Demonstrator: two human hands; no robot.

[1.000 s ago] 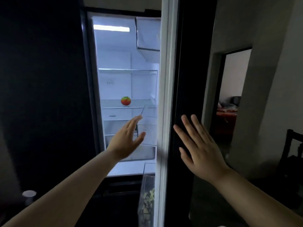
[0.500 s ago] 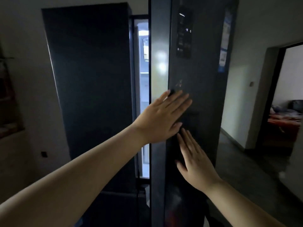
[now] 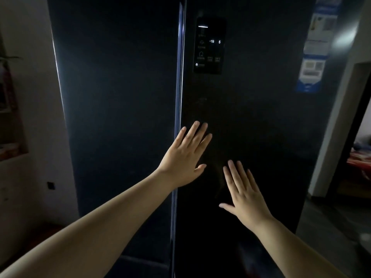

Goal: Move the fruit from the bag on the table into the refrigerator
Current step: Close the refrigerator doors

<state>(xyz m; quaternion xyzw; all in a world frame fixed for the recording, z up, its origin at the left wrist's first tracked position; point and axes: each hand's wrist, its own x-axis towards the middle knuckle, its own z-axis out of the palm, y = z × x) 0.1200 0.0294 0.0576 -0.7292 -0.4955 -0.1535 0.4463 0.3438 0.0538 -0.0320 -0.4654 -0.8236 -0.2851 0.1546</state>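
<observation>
Right door (image 3: 271, 121) of fridge now closed flush at centre seam; second ago it stood open, red fruit on shelf inside. My left hand (image 3: 184, 157) flat on door by seam, fingers spread, holding nothing. My right hand (image 3: 247, 195) flat, lower on door, likewise empty. Fruit hidden, presumably inside. Judge this trip finished.

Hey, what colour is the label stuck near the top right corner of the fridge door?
The label is blue and white; the head view, the only one, shows it.
</observation>
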